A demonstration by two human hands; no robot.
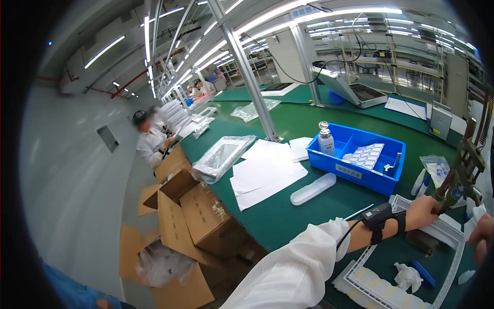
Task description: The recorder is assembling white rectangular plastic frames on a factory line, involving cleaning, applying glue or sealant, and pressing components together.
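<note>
My left hand (423, 211) reaches over a white rectangular frame (455, 262), with a dark device strapped to its wrist. Its fingers curl at the foot of a green metal clamp-like tool (463, 172); what they hold is hidden. At the right rim my right hand (481, 238) is partly cut off, its fingers closed on a white wipe (474, 220). Inside the frame lie a crumpled white wipe (408, 277) and a blue stick-shaped item (423, 273). A white pad (373, 288) lies under the frame's near-left side.
A blue divided bin (355, 175) holds a pump bottle (325, 142) and label sheets (366, 155). Around it are a clear plastic case (313, 189), white paper sheets (267, 172) and a bagged frame (224, 157). Open cardboard boxes (206, 213) stand left. A co-worker (150, 140) works farther off.
</note>
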